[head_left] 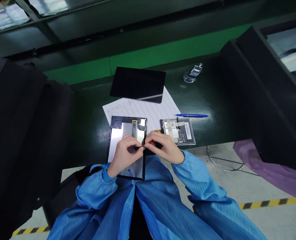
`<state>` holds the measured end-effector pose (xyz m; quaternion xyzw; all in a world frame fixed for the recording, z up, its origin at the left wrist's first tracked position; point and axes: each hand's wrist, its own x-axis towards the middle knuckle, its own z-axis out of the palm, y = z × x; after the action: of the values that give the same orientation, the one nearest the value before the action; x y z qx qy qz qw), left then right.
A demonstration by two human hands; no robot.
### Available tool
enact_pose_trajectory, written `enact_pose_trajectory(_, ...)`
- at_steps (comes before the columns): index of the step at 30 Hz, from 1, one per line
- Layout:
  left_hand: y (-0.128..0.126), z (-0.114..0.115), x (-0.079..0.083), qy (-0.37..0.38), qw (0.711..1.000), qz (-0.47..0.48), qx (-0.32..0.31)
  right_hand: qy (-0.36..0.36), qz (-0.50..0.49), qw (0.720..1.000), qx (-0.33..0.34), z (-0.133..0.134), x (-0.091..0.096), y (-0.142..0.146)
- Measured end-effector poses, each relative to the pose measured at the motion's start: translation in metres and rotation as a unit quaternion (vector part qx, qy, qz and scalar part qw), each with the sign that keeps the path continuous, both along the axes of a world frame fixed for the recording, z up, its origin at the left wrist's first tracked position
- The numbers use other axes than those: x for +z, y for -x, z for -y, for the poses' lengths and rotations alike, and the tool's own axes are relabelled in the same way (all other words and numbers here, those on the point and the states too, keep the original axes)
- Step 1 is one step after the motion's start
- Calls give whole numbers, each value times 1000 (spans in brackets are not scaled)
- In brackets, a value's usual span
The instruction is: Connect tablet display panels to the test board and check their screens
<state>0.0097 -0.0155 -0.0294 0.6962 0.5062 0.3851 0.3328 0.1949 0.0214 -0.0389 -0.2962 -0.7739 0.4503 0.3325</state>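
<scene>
My left hand (128,152) and my right hand (164,146) meet over the right edge of a tablet display panel (126,130), lying silver back up and jutting past the table's front edge. Thumb and forefinger of each hand are pinched at one spot around a tiny part (143,147), too small to name. To the right of my right hand lies a circuit board with a battery (178,131), strips of pale tape across it. An orange flex piece (158,131) shows beside that board, partly covered by my right hand.
A dark tablet screen (138,84) rests on a printed form sheet (148,111) behind the panel. A blue pen (192,115) lies above the board, and a small metal stand (192,73) is farther back. Black partitions (257,83) flank the dark table (88,133).
</scene>
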Motion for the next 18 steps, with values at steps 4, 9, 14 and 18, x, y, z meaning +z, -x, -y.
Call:
enact_pose_trajectory(4,12,11,1,-79,995,-55,16,10,23,1000,-12,-13,6,2)
enact_pose_trajectory(9,48,54,-5,-36,974,-193,-110,-28,167,980,-104,-49,6,3)
enact_pose_trajectory(14,63,86,-21,27,953,-269,-138,-37,314,945,-83,-67,1,16)
enact_pose_trajectory(18,62,85,-31,6,950,-275,-151,-30,363,926,-99,-72,2,27)
